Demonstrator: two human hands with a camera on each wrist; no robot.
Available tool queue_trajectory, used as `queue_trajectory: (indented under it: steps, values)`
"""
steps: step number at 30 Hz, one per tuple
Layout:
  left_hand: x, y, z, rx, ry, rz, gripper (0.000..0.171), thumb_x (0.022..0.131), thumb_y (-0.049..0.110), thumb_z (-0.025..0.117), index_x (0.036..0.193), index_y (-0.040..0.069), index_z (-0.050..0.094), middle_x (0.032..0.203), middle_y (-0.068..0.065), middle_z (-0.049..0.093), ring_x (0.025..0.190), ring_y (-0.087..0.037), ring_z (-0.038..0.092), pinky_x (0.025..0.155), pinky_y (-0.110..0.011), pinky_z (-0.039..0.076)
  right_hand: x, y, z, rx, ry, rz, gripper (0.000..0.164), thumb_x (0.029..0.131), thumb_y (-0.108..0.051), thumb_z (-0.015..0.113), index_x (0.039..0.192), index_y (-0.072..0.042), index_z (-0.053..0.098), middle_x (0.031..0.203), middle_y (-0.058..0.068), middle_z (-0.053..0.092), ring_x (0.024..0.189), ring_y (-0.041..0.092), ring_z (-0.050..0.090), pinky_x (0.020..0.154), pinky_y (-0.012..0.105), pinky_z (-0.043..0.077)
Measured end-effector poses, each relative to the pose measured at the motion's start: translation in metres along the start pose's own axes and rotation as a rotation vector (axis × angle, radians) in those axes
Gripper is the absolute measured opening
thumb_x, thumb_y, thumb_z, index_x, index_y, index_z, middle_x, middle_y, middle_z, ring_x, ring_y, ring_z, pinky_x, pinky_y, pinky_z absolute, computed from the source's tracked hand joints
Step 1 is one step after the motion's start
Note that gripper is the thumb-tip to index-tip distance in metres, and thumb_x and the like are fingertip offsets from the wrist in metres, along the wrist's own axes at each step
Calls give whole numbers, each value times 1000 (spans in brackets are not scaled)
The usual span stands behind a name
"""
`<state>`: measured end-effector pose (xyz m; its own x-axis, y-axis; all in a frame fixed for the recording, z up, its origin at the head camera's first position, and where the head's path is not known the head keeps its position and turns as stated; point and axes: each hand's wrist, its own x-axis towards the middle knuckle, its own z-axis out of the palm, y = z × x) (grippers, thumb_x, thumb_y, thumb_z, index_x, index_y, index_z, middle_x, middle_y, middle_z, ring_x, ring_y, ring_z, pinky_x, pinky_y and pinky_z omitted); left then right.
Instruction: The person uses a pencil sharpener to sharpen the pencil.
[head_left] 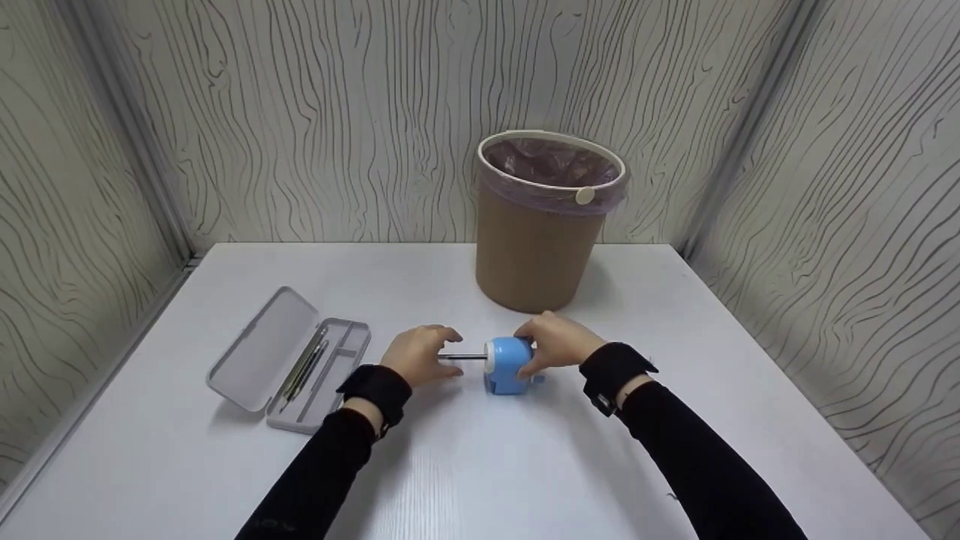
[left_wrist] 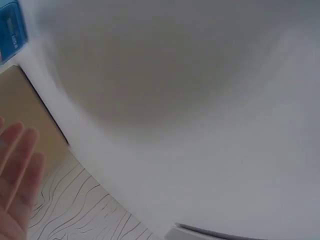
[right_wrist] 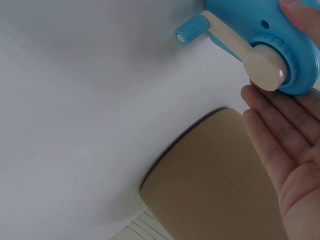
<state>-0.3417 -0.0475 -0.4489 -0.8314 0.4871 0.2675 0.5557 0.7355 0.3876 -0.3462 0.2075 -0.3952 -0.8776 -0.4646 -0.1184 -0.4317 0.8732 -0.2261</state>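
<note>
A blue crank pencil sharpener (head_left: 507,365) stands on the white table, its cream crank arm (right_wrist: 232,37) visible in the right wrist view. My right hand (head_left: 559,343) grips its body, thumb on one side and fingers on the other. A dark pencil (head_left: 466,356) sticks out leftward from the sharpener's front. Around the pencil's outer end, my left hand (head_left: 420,356) holds thumb and fingers spread apart, one above and one below it. Straight fingers (left_wrist: 20,165) show in the left wrist view, along with a corner of the sharpener (left_wrist: 11,32).
Left of the hands lies an opened grey pencil case (head_left: 352,375) with several pencils (head_left: 304,367) in one compartment. A brown trash bin (head_left: 536,247) with a purple liner stands behind the sharpener. Wood-patterned panels (head_left: 337,120) enclose the table's back and sides.
</note>
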Motion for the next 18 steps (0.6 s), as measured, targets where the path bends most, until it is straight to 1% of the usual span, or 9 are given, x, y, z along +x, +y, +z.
queue_trajectory:
  steps: [2, 4, 9, 13, 18]
  values:
    - [-4, -2, -1, -15, 31, 16, 42, 80, 23, 88, 116, 5, 74, 113, -11, 78, 97, -27, 75, 85, -43, 61, 0, 0, 0, -3, 2, -4, 58, 72, -34, 93, 118, -4, 75, 113, 10, 79, 99, 23, 66, 100, 46, 57]
    - [-8, -4, -2, -14, 65, 39, 36, 81, 20, 87, 112, 5, 76, 108, -10, 80, 93, -25, 76, 81, -42, 62, 0, 1, 0, -11, 4, -10, 58, 72, -35, 93, 118, -4, 75, 112, 10, 79, 98, 22, 66, 99, 46, 57]
    - [-11, -5, 2, 23, 138, 122, 25, 81, 15, 86, 103, 6, 79, 95, -7, 81, 82, -21, 76, 73, -36, 62, 0, 2, 0, 6, -7, 7, 58, 73, -35, 93, 119, -5, 75, 114, 9, 78, 98, 21, 63, 101, 47, 55]
    - [-10, -3, 5, 60, 163, 164, 18, 81, 14, 86, 97, 9, 80, 88, -4, 81, 76, -19, 75, 68, -33, 60, 1, 2, 1, 11, -10, 14, 59, 73, -35, 93, 120, -5, 75, 115, 9, 78, 100, 21, 63, 102, 48, 55]
    - [-7, 3, 5, 112, 159, 169, 10, 82, 14, 85, 91, 10, 81, 85, -3, 80, 75, -19, 75, 68, -33, 60, 0, 1, 0, 16, -8, 18, 60, 73, -36, 93, 121, -5, 74, 115, 9, 78, 100, 22, 61, 102, 48, 54]
